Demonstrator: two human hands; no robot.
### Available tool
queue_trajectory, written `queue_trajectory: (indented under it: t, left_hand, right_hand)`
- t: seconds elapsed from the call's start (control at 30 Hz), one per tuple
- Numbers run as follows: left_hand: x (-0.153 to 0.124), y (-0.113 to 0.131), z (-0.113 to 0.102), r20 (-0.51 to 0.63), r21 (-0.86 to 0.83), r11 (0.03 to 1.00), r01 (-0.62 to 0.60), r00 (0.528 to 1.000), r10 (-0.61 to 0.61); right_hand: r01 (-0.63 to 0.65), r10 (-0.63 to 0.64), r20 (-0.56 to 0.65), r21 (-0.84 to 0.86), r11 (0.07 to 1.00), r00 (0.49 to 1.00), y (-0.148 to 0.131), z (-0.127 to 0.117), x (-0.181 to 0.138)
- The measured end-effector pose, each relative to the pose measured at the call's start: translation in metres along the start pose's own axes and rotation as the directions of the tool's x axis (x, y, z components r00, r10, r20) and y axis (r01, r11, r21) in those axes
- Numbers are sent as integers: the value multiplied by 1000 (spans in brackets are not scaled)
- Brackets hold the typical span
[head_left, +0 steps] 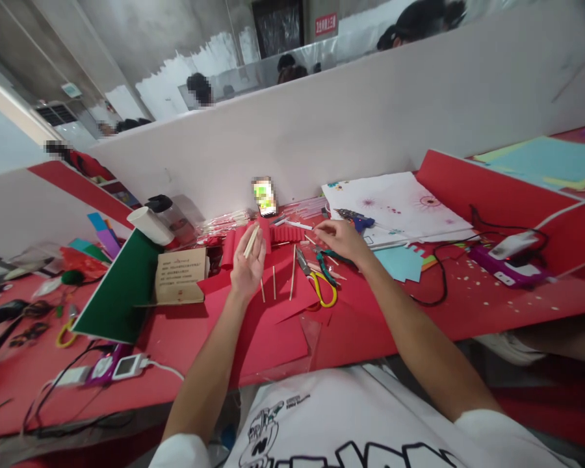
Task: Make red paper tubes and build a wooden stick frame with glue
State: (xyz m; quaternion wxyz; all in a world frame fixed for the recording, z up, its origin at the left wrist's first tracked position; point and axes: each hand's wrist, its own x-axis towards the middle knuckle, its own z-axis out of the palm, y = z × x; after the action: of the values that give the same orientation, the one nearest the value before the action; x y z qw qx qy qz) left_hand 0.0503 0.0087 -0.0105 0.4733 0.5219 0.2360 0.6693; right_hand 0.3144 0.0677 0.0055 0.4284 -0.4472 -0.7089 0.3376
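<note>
My left hand (247, 270) is turned palm up, with several short wooden sticks (251, 242) held along its palm and fingers. To the right, the fingertips of my right hand (337, 237) are pinched at the end of a thin white stick (299, 225). Below and between the hands, a few loose sticks (293, 273) lie on red paper (273, 341). Yellow-handled scissors (325, 289) rest near my right wrist, beside green-handled pliers (325, 265). Rolled red paper pieces (292, 234) lie behind the hands.
A lit phone (265, 196) leans on the white partition (370, 123). On the left stand a cardboard box (181, 278), a green board (121, 292) and a bottle (175, 218). White sheets (400, 201) carry a blue-handled tool (363, 222). Cables run from purple power strips (509, 266).
</note>
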Motion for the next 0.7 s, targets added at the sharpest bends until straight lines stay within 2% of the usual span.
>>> queue_trajectory:
  t: [0.07,0.17,0.37,0.47,0.57,0.63,0.7]
  left_hand:
    - [2,3,-3,-19,17,1000,-8,1000,9]
    - [4,4,-7,-33,19,1000,-18,999,19]
    - [6,0,-12,-4,-42,999,-12,1000,12]
    - [5,-2,-11,15,-47,999,3,1000,-2]
    - [3,-3,-7,29,-51,998,23,999,-21]
    - [2,-3,-5,43,-58,998,34,999,-31]
    - [0,-3,-2,56,-54,998,35,998,-32]
  right_hand:
    - [5,-15,-33,-275,961,999,5,-7,1]
    - [-26,28,-5,-503,864,1000,9,-7,-1]
    - [30,98,159,-650,760,982,9,9,-7]
    - [64,73,175,-668,741,982,7,13,-6]
    - [-5,55,52,-678,735,997,6,2,-3]
    - [-127,86,-94,-698,705,992,8,-14,-2]
    - [-267,147,-228,-707,655,963,13,-32,-2]
